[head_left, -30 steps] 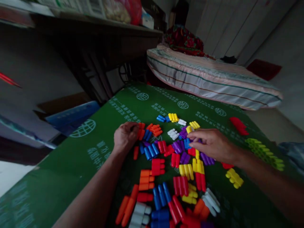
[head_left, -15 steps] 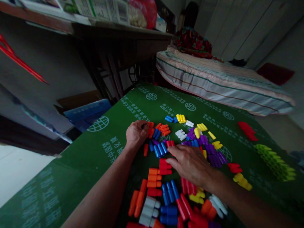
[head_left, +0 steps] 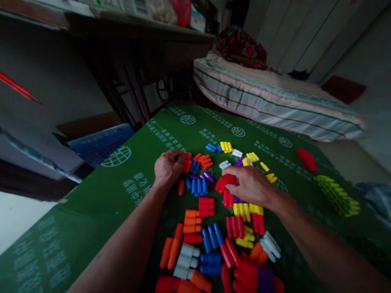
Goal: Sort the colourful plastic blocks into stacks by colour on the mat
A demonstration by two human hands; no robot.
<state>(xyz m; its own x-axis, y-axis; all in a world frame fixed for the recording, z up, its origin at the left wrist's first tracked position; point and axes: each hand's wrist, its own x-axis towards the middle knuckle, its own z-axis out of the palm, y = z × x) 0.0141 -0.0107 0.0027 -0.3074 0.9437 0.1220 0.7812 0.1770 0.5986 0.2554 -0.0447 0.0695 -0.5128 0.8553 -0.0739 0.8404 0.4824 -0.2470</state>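
Observation:
My left hand (head_left: 168, 167) rests on the table's left side, fingers curled, against a few orange plastic pieces (head_left: 187, 166). What is inside its curl is hidden. My right hand (head_left: 252, 184) reaches over the middle of the pile, thumb and fingers closed on a red plastic piece (head_left: 229, 180). Just below lies another red piece (head_left: 226, 198). Between the hands sit a row of blue tube-shaped pieces (head_left: 199, 186) and a purple piece (head_left: 207, 176). Yellow pieces (head_left: 242, 211) lie below my right hand, which hides part of the purple ones.
Grouped red, orange, blue and grey pieces (head_left: 186, 260) cover the near table. A lime green bumpy block (head_left: 337, 195) and a red piece (head_left: 307, 160) lie right on the green tabletop (head_left: 146, 162). Beyond stand a bed (head_left: 275, 99) and a dark wooden desk (head_left: 146, 36).
My right hand has closed on a red piece near the middle of the pile, and more yellow and red pieces show below it. My left hand stays beside the orange pieces. The view has shifted slightly.

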